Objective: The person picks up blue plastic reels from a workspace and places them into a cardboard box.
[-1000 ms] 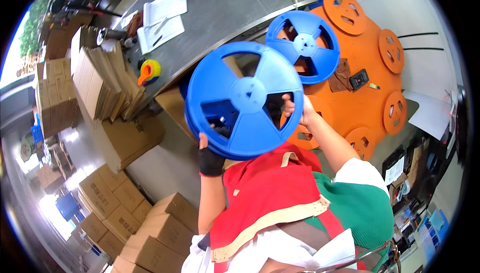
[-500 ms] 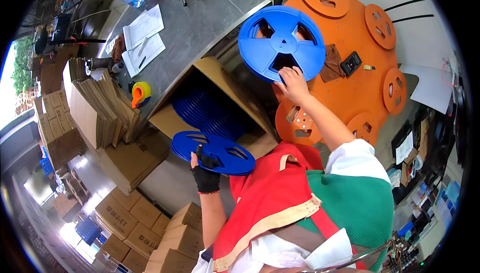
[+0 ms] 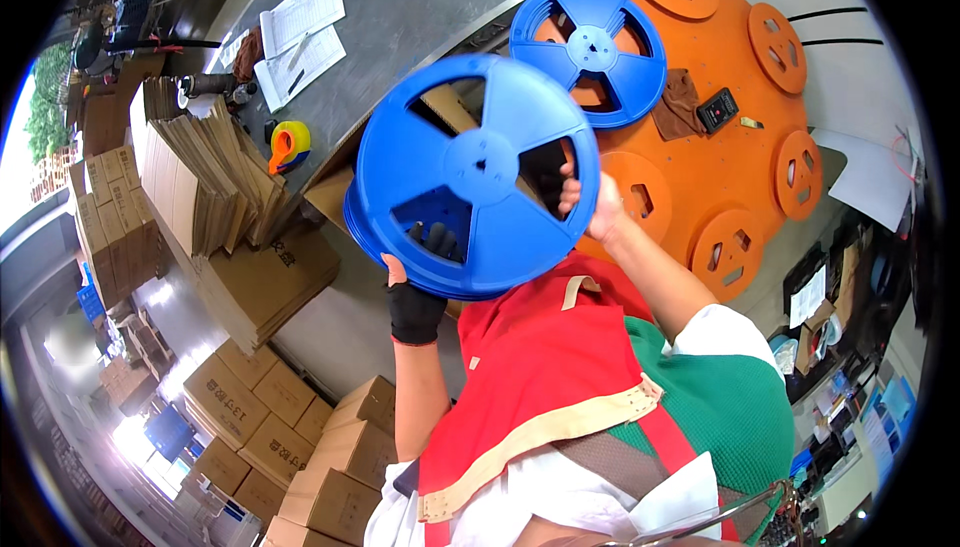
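A large blue plastic reel (image 3: 482,167) with cut-out windows is held up in front of me. My right hand (image 3: 598,205) grips its right rim, fingers hooked through a window. Just behind and below lies another blue reel (image 3: 358,222), mostly hidden, with my left hand (image 3: 415,309) closed on its lower edge. That hand wears a black fingerless glove, and its fingers show through the front reel's lower window. Whether the two reels touch, I cannot tell. A third blue reel (image 3: 588,49) rests on the orange round table (image 3: 700,172).
Several orange discs (image 3: 798,175) ring the orange table, with a brown cloth (image 3: 678,107) and a black device (image 3: 717,111) on top. Behind the held reels is an open carton (image 3: 330,192). Left stand flattened cardboard (image 3: 190,177), a tape dispenser (image 3: 289,145) and papers (image 3: 300,47).
My right hand has brought a blue reel from the orange table down and left, over the reel in my left hand. Another blue reel now shows on the table where it was.
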The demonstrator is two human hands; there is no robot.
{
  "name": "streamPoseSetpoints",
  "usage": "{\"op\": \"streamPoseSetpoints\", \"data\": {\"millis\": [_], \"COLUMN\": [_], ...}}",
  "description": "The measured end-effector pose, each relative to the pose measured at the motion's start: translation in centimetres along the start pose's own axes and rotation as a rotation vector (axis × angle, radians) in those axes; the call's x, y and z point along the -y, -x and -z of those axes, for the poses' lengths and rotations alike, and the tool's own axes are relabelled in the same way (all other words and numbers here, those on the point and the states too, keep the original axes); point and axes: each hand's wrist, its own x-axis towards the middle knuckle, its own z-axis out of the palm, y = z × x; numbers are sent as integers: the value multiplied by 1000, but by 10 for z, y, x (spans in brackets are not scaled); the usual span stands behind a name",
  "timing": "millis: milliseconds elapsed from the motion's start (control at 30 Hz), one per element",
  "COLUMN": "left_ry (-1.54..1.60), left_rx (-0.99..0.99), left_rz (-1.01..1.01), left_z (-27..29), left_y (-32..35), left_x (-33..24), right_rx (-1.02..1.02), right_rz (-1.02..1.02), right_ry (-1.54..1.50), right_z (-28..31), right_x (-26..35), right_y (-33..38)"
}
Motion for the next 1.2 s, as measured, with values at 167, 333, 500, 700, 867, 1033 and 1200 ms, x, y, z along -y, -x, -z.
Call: {"op": "streamPoseSetpoints", "data": {"millis": [167, 333, 500, 700, 867, 1033, 1200], "left_ry": [125, 152, 73, 163, 44, -2, 47], "left_rx": [11, -112, -210, -209, -230, -141, 15], "left_rz": [-101, -111, -108, -100, -47, -24, -87], "left_z": [9, 20, 33, 44, 25, 13, 12], "left_y": [4, 17, 30, 37, 27, 16, 19], "left_x": [-5, -5, 0, -1, -4, 5, 5], "right_rx": [-255, -499, -577, -95, -38, -123, -246], "right_rz": [476, 973, 853, 1535, 826, 123, -41], "right_ry": [1379, 2158, 2520, 1867, 378, -24, 338], "right_z": [50, 24, 52, -17, -46, -10, 1], "right_x": [3, 63, 89, 59, 46, 19, -18], "right_y": [-70, -94, -111, -30, 26, 10, -6]}}
